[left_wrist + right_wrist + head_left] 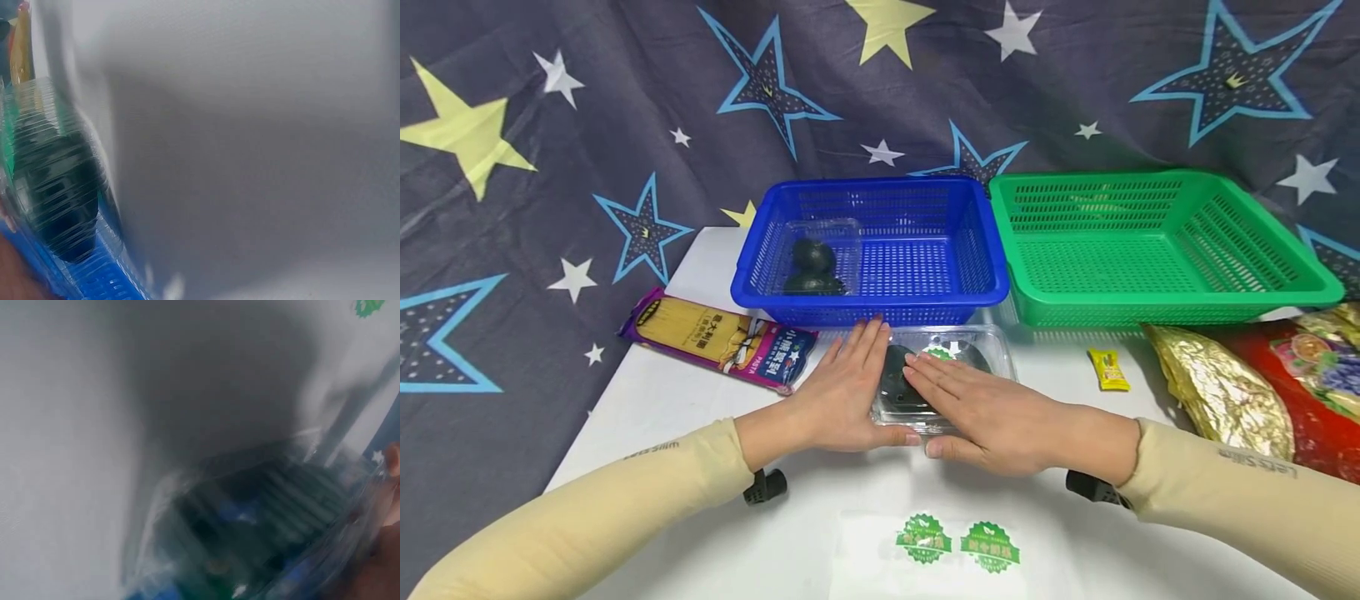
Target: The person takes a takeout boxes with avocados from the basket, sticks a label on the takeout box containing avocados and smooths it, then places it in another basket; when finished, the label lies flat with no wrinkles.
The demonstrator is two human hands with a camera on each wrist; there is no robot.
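Observation:
A clear plastic clamshell box (999, 343) with dark green avocados (895, 379) inside sits on the white table before the blue basket. My left hand (842, 396) rests along its left side with fingers straight and the thumb at its front edge. The fingers of my right hand (1007, 412) lie straight across the lid, pressing on it, and that thumb points toward the left one. A green round sticker (940, 353) shows on the lid beyond the right fingertips. Through the ribbed plastic, a dark avocado (59, 194) shows in the left wrist view; the right wrist view is blurred.
Behind stand a blue basket (868, 314), holding another clear box of avocados (812, 257), and a green basket (1180, 298). A pasta pack (722, 337) lies left; a small yellow packet (1108, 370) and a red-gold bag (1300, 392) lie right. Two green stickers (923, 538) are in front.

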